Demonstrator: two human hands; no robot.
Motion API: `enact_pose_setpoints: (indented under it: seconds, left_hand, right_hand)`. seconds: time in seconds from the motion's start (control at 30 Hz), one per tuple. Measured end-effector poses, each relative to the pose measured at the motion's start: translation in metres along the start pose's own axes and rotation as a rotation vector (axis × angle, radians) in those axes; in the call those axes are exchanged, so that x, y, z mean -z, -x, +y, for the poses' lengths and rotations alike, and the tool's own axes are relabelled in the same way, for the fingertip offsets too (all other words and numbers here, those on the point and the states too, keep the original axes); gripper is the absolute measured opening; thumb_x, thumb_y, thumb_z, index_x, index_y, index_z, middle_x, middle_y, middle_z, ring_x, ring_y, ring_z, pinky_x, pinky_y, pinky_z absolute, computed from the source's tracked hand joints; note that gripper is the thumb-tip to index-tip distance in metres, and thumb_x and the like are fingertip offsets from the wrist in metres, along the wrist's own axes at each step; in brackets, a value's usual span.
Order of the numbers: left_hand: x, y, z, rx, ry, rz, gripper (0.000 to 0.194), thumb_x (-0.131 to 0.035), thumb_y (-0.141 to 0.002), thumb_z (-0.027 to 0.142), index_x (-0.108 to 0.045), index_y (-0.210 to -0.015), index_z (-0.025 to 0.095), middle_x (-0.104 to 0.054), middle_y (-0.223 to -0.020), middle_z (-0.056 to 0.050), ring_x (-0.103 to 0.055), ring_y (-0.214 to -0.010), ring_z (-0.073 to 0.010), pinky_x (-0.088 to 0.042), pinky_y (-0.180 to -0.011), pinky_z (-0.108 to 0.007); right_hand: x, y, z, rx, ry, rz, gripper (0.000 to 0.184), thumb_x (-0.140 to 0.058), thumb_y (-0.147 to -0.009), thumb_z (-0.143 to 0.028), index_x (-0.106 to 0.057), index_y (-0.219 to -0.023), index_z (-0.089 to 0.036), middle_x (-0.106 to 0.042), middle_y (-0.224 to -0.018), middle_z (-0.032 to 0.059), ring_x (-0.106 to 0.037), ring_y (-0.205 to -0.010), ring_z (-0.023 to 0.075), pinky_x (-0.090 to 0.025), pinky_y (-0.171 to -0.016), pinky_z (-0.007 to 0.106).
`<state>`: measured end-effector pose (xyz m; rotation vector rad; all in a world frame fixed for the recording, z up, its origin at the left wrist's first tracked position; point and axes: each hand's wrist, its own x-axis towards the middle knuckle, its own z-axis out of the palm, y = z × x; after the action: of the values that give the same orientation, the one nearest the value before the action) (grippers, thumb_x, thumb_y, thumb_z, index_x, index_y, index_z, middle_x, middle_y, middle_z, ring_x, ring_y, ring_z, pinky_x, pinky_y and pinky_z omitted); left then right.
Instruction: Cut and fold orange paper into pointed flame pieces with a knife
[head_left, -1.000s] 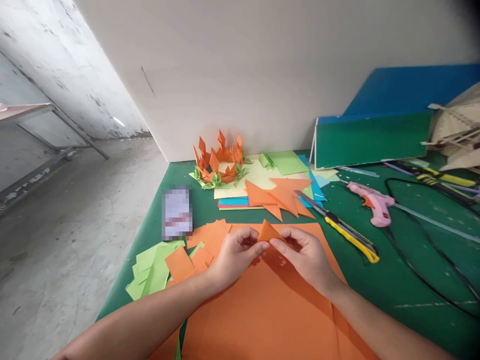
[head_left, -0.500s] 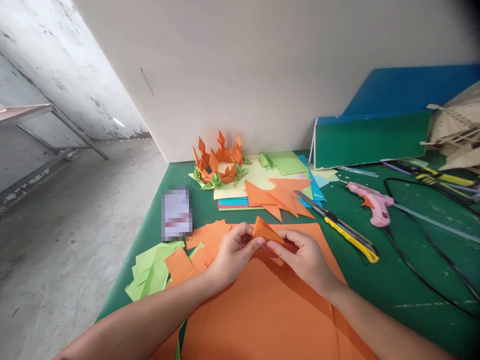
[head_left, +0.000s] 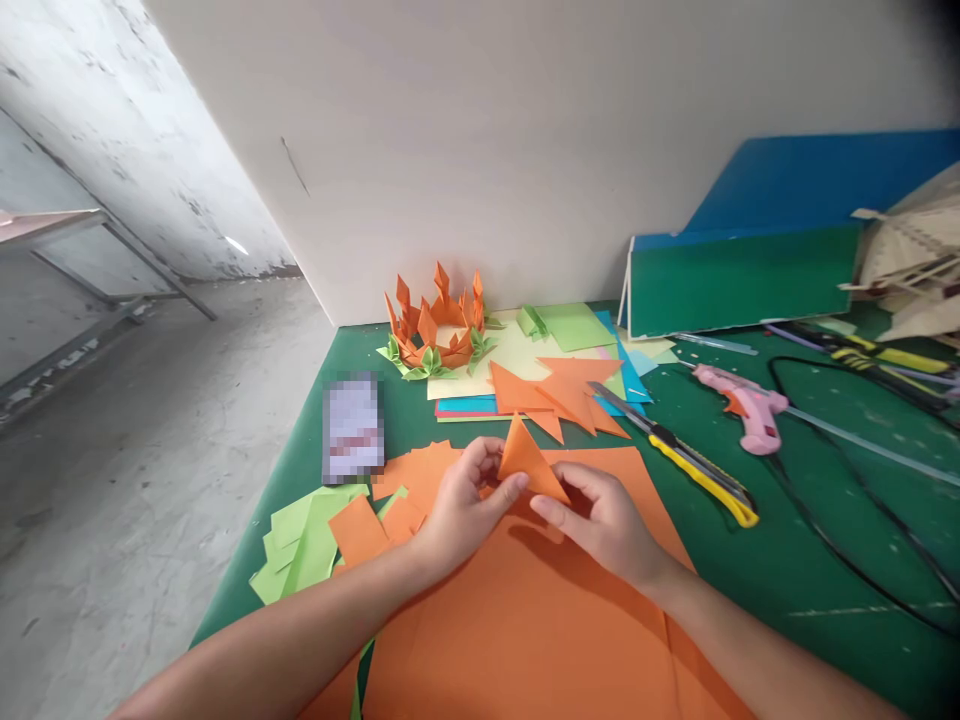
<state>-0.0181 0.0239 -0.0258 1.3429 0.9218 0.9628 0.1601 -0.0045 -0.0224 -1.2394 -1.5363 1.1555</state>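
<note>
A small piece of orange paper (head_left: 531, 462), folded into a triangle with its point up, is held above a large orange sheet (head_left: 517, 620). My left hand (head_left: 474, 500) pinches its left side, thumb in front and fingers curled behind. At its lower right corner is my right hand (head_left: 607, 520), with the thumb low near the edge and the fingers against the corner, partly hidden by the paper. Several folded orange paper pieces (head_left: 574, 393) lie just beyond the hands. Farther back stands an orange paper crown (head_left: 427, 330) with green paper leaves around its base.
Left of the large sheet lie green paper pieces (head_left: 300, 540), small orange squares (head_left: 360, 530) and a blurred-out rectangular object (head_left: 352, 430). To the right are a yellow utility knife (head_left: 697, 475), a pink glue gun (head_left: 742, 405) with a black cord, and a green board (head_left: 742, 280).
The folded orange paper has opened from a narrow edge-on shape to a broader triangle facing me, its tip higher. My right thumb has shifted slightly down. Surrounding items have not moved.
</note>
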Motion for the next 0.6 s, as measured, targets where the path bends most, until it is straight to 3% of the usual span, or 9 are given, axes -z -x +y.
enact_pose_setpoints:
  seconds: [0.1, 0.23, 0.37, 0.5, 0.6]
  left_hand:
    - [-0.002, 0.003, 0.003, -0.01, -0.012, -0.052, 0.02, -0.067, -0.087, 0.027, -0.057, -0.103, 0.019, -0.065, -0.1, -0.005, -0.062, -0.089, -0.0162, -0.05, -0.081, -0.03]
    - [-0.002, 0.001, 0.004, 0.036, 0.156, -0.085, 0.025, -0.07, -0.085, 0.027, -0.054, -0.102, 0.02, -0.066, -0.092, -0.002, -0.063, -0.084, -0.0147, -0.05, -0.076, -0.027]
    - [-0.003, -0.001, 0.005, 0.085, 0.319, -0.047, 0.028, -0.074, -0.082, 0.029, -0.052, -0.098, 0.02, -0.065, -0.091, -0.001, -0.063, -0.081, -0.0136, -0.051, -0.073, -0.026]
    - [-0.003, -0.001, 0.011, 0.086, 0.334, -0.023, 0.026, -0.074, -0.081, 0.03, -0.054, -0.094, 0.019, -0.064, -0.098, -0.002, -0.062, -0.087, -0.0149, -0.052, -0.077, -0.027]
    - [-0.001, -0.001, 0.016, 0.115, 0.352, -0.019, 0.024, -0.072, -0.081, 0.027, -0.055, -0.095, 0.02, -0.063, -0.097, -0.002, -0.061, -0.084, -0.0137, -0.051, -0.073, -0.025]
  right_hand:
    - [-0.003, 0.002, -0.001, -0.012, 0.02, -0.025, 0.037, -0.059, -0.089, -0.043, -0.046, -0.062, -0.021, -0.044, -0.058, -0.0028, -0.043, -0.056, 0.0133, -0.035, -0.052, 0.027]
    - [-0.001, 0.003, 0.0, -0.064, -0.133, -0.09, 0.034, -0.058, -0.089, -0.043, -0.046, -0.066, -0.021, -0.042, -0.061, -0.0036, -0.04, -0.057, 0.0127, -0.031, -0.052, 0.027]
    - [0.0, 0.003, 0.002, -0.1, -0.223, -0.122, 0.034, -0.057, -0.089, -0.043, -0.044, -0.067, -0.021, -0.042, -0.061, -0.0039, -0.041, -0.057, 0.0125, -0.032, -0.053, 0.027]
    - [0.003, 0.005, 0.003, -0.095, -0.246, -0.101, 0.038, -0.058, -0.089, -0.042, -0.039, -0.062, -0.022, -0.041, -0.06, -0.0039, -0.043, -0.057, 0.0133, -0.035, -0.054, 0.028]
    - [0.007, 0.007, 0.002, -0.058, -0.225, -0.1, 0.037, -0.054, -0.091, -0.041, -0.044, -0.061, -0.022, -0.044, -0.06, -0.0023, -0.044, -0.056, 0.0139, -0.036, -0.053, 0.028]
